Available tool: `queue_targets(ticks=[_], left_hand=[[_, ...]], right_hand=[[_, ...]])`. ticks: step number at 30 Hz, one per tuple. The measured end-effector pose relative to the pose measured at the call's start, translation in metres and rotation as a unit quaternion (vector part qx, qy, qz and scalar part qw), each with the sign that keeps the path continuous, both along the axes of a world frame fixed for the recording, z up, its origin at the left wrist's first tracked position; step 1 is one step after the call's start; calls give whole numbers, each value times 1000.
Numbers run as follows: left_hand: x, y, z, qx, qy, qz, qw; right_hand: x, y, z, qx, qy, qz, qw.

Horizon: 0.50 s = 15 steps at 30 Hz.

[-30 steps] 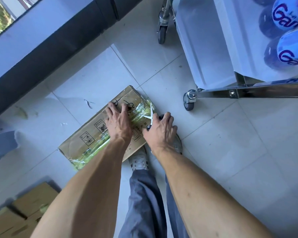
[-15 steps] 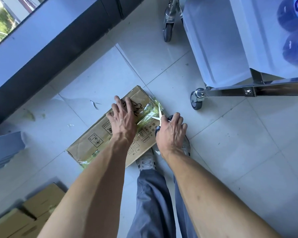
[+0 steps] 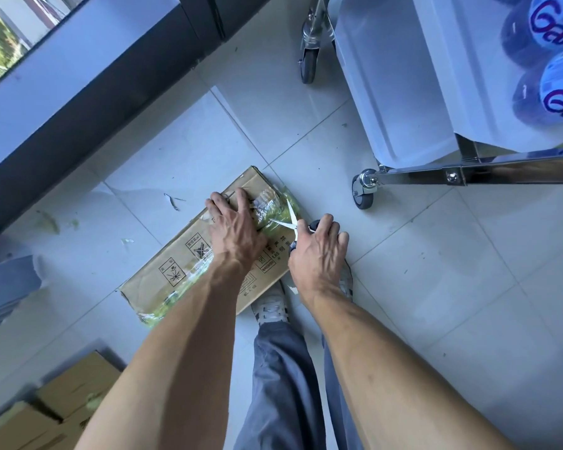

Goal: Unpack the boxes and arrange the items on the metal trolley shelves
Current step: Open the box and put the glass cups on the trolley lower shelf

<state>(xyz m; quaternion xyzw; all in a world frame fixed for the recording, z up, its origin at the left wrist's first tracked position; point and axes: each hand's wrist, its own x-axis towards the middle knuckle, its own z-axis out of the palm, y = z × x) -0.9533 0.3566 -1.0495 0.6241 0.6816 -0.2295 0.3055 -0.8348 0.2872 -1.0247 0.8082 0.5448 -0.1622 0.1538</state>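
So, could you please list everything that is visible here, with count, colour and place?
cardboard box: one, brown, taped, flat on the floor, centre
scissors: one, silver blades open, at the box's taped right end
metal trolley: one, silver, top right, on castors
blue packages: several, on the trolley shelf, count unclear
more boxes: brown, bottom left corner
floor: pale tiles
shoes: pale, beside the box
left hand: pressing the box top
right hand: gripping the scissors

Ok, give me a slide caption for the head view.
Left hand presses taped cardboard box; right hand cuts tape with scissors.
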Motion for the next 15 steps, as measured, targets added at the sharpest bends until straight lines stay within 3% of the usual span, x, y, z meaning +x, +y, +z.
queue_targets(ticks=[4,8,13,15], left_hand=[[-5,-4,0,5,3,-23,1000],[6,-12,3,3,10,28,1000],[17,-24,2,8,35,71,997],[17,-27,1,11,39,79,996]], right_hand=[[10,3,1,-1,2,46,999],[6,-3,13,-13,23,44,999],[-10,4,24,-19,13,-75,997],[-12,19,22,-3,-1,-75,997]])
